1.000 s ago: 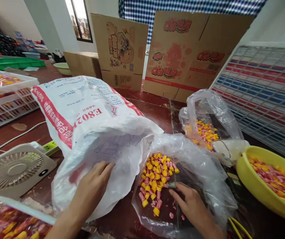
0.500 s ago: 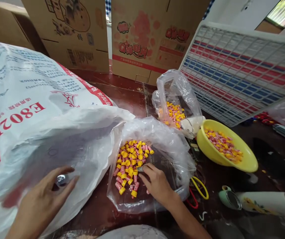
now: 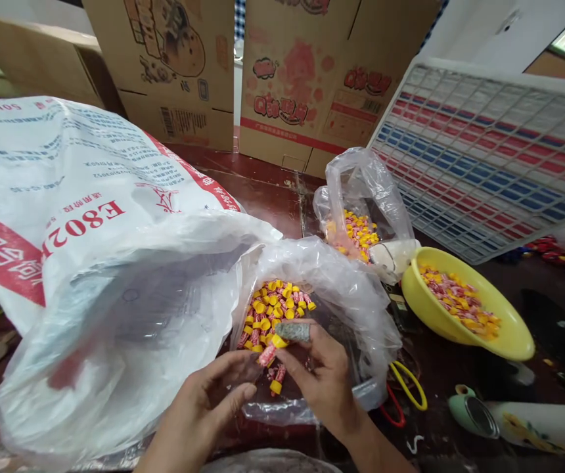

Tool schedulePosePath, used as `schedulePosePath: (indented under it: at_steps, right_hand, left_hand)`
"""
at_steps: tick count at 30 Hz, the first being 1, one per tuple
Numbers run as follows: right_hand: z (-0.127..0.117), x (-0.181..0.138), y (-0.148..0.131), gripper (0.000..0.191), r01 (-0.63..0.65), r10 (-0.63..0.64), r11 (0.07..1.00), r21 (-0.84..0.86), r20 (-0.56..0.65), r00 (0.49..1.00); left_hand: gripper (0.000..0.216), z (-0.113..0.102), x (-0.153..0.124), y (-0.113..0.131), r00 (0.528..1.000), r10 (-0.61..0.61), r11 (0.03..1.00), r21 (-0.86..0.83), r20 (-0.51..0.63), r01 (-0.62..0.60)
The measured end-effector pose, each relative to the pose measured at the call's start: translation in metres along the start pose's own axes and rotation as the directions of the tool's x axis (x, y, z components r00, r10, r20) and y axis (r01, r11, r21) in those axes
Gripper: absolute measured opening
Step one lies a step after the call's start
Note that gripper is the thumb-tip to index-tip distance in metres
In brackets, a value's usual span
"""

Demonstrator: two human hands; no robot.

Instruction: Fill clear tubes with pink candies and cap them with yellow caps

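we pinch a wrapped candy (image 3: 267, 355) and grey stub (image 3: 292, 330) in right hand (image 3: 326, 384) over the clear bag (image 3: 356, 289) so drops land inside; left hand (image 3: 203, 410) half-open, empty

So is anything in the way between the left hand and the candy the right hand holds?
Nothing visible. The left hand hangs open beside the candy pinched in the right hand, with only air between, above the clear bag.

The wooden table (image 3: 267, 197) bears a white sack (image 3: 90, 217), candy bag (image 3: 334, 276), yellow bowl (image 3: 425, 316).
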State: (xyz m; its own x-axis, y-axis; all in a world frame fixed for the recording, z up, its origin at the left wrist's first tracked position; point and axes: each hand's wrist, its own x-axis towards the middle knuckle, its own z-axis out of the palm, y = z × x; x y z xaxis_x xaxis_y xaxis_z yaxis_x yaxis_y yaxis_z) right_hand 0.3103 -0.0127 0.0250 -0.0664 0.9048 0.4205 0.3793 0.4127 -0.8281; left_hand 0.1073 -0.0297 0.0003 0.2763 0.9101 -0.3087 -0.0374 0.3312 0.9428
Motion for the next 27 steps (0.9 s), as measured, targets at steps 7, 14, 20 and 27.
schedulePosePath:
  at_steps: [7, 14, 20, 27]
  right_hand:
    - [0.008, 0.003, -0.010, 0.058, 0.338, -0.284, 0.933, -0.123, 0.327, 0.901]
    - [0.034, -0.011, 0.001, 0.061, 0.393, -0.355, 0.877, -0.277, 0.178, 0.918]
    - [0.002, -0.002, 0.004, 0.097, 0.347, -0.214, 0.880, -0.325, 0.379, 0.900]
    - [-0.039, -0.019, 0.050, 0.015, 0.121, 0.057, 0.793, -0.597, 0.270, 0.961]
  left_hand:
    - [0.029, 0.014, 0.001, 0.020, 0.994, 0.001, 0.908, -0.417, 0.106, 0.043]
    - [0.033, 0.023, 0.002, 0.019, 0.976, -0.064, 0.858, -0.488, 0.209, 0.161]
    - [0.018, -0.016, 0.011, 0.040, 0.990, 0.139, 0.964, 0.232, -0.018, -0.131]
    - [0.023, -0.085, 0.079, 0.045, 0.954, 0.242, 0.365, 0.928, -0.175, 0.078]
